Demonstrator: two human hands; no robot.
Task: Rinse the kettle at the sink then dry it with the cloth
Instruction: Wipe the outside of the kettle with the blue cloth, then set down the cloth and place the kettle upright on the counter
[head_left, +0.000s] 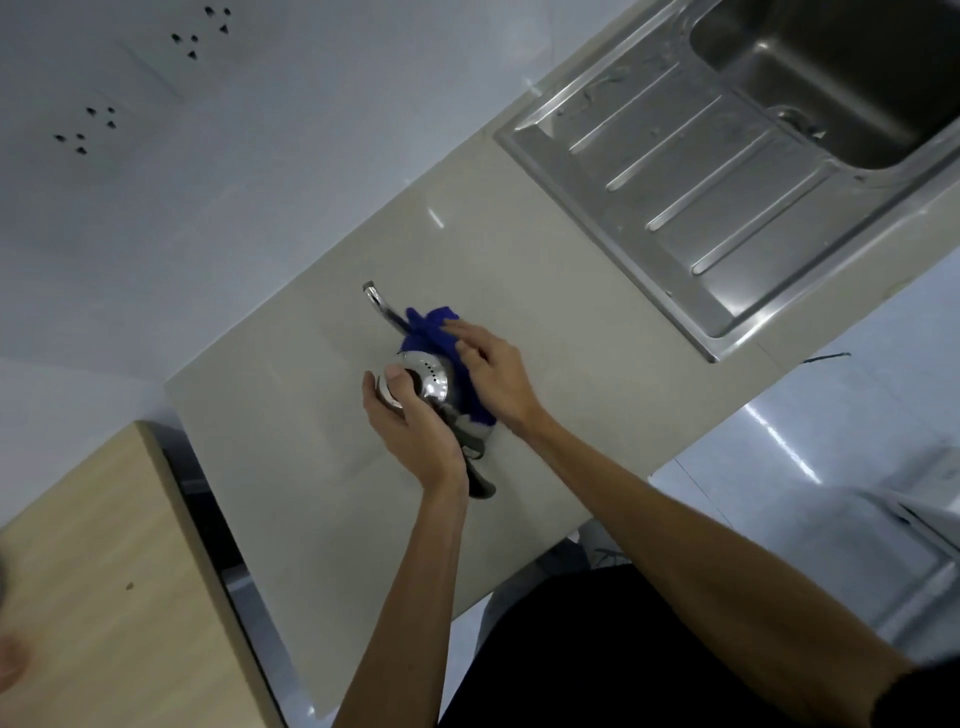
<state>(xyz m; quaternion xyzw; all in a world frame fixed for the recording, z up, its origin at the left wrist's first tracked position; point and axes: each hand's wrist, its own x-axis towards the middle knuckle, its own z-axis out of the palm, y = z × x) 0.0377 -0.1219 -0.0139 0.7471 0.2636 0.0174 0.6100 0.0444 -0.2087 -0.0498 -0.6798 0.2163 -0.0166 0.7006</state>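
Note:
A small shiny steel kettle (432, 382) stands on the beige countertop (545, 322), its thin spout (376, 302) pointing to the far left and its dark handle (478, 475) pointing toward me. My left hand (410, 421) grips the kettle's lid and top from the near side, thumb on the lid knob. A blue cloth (434, 327) is pressed against the kettle's right side and spout base by my right hand (493, 376), fingers flat on it. Much of the kettle body is hidden by the cloth and hands.
A steel sink (852, 88) with a ribbed drainboard (691, 176) lies at the far right of the counter. A wooden surface (93, 582) sits lower left across a dark gap. White wall with sockets (83, 130) lies beyond the counter. The counter's near edge runs close to my body.

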